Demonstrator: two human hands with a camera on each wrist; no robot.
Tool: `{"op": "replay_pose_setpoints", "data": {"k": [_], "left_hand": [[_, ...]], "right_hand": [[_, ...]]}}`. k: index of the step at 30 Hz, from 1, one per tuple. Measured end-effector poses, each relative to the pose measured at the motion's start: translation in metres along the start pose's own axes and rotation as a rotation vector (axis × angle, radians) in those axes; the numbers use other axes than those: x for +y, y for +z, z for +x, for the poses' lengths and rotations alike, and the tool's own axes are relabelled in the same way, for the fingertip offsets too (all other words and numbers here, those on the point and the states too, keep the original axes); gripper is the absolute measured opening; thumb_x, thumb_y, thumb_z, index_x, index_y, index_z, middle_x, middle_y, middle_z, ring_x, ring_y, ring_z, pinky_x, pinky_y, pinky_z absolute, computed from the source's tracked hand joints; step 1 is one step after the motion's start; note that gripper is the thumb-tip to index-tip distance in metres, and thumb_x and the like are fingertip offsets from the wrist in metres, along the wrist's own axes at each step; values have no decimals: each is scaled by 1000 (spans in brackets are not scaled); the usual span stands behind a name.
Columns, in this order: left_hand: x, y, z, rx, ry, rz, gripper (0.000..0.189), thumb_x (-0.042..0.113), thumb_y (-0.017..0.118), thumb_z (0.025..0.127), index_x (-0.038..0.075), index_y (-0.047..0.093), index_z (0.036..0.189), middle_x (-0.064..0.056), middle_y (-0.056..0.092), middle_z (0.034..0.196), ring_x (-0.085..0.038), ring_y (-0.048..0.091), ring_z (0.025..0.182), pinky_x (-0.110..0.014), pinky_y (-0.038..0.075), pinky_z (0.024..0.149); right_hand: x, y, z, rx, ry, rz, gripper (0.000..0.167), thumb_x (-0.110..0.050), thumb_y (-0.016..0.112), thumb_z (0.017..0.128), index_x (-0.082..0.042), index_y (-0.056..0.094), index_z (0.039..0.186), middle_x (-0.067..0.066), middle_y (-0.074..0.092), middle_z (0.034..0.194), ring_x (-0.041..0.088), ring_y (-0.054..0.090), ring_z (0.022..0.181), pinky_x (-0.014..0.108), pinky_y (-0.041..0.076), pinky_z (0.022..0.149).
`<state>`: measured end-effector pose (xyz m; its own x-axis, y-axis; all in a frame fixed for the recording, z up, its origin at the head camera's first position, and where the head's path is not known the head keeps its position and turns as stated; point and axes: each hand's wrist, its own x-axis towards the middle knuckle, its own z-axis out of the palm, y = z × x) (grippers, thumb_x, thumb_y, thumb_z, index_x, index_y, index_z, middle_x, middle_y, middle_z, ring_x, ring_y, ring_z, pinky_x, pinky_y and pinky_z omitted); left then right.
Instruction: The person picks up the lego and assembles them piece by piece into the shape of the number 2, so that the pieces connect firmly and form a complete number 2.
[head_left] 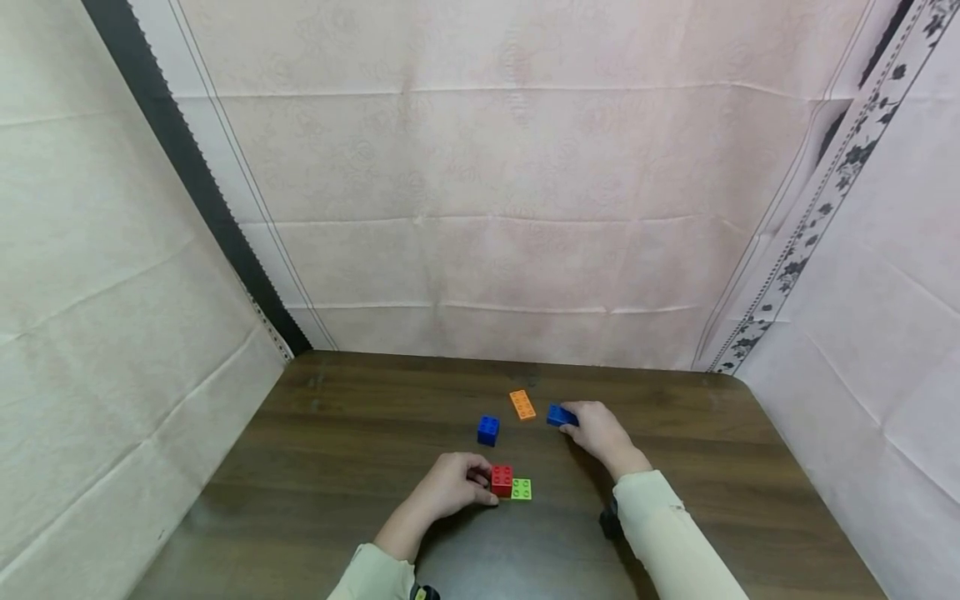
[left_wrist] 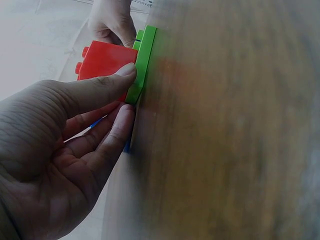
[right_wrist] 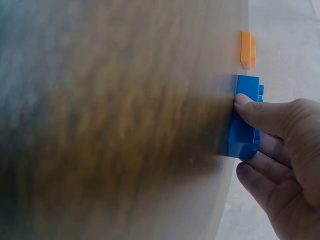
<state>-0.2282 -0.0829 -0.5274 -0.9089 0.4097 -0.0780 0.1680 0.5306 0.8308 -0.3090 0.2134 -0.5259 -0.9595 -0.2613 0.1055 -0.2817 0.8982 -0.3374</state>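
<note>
A red toy brick [head_left: 502,478] sits on one end of a thin light-green brick [head_left: 522,489], whose bare studs show on the right. My left hand [head_left: 452,486] grips this pair from the left; in the left wrist view its thumb lies along the red side, close to the green edge [left_wrist: 146,62]. Farther back and to the right, my right hand [head_left: 598,429] pinches a long blue brick [head_left: 561,415] by its right end. In the right wrist view the thumb presses the near side of that blue brick [right_wrist: 245,125], and its studs face the palm.
A smaller blue brick [head_left: 488,430] stands on the brown wooden table [head_left: 360,433] between the hands. Behind it lies a flat orange brick [head_left: 522,405], left of the right hand. Pale cloth walls [head_left: 487,250] close off the back and both sides.
</note>
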Motion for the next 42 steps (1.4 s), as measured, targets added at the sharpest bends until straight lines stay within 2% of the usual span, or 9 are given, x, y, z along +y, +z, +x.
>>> {"op": "replay_pose_setpoints", "data": {"k": [10, 22, 33, 42], "left_hand": [[-2, 0, 0, -12, -20, -1, 29, 16, 90, 75, 17, 72, 98, 7, 68, 88, -10, 64, 82, -32, 54, 75], [-3, -1, 2, -31, 11, 14, 33, 19, 89, 77, 16, 70, 104, 8, 67, 93, -8, 64, 85, -29, 55, 77], [-4, -1, -1, -50, 17, -9, 37, 16, 90, 76, 12, 69, 107, 3, 67, 94, -14, 65, 87, -34, 56, 79], [-7, -1, 1, -56, 24, -13, 41, 27, 89, 78, 14, 69, 111, 7, 67, 97, -10, 64, 88, -29, 55, 78]], "right_hand": [[-4, 1, -4, -2, 9, 29, 40, -19, 74, 93, -5, 66, 129, 16, 67, 126, 33, 65, 113, 52, 52, 93], [-9, -3, -9, 15, -19, 50, 39, -22, 75, 92, -6, 68, 127, 13, 68, 124, 31, 65, 112, 52, 52, 93], [-16, -5, -21, 30, -31, 93, 39, -24, 75, 93, -8, 68, 128, 11, 68, 125, 30, 64, 114, 51, 52, 95], [-22, -6, -27, 52, -56, 122, 40, -25, 76, 92, -11, 68, 129, 8, 68, 126, 28, 64, 115, 51, 51, 96]]}}
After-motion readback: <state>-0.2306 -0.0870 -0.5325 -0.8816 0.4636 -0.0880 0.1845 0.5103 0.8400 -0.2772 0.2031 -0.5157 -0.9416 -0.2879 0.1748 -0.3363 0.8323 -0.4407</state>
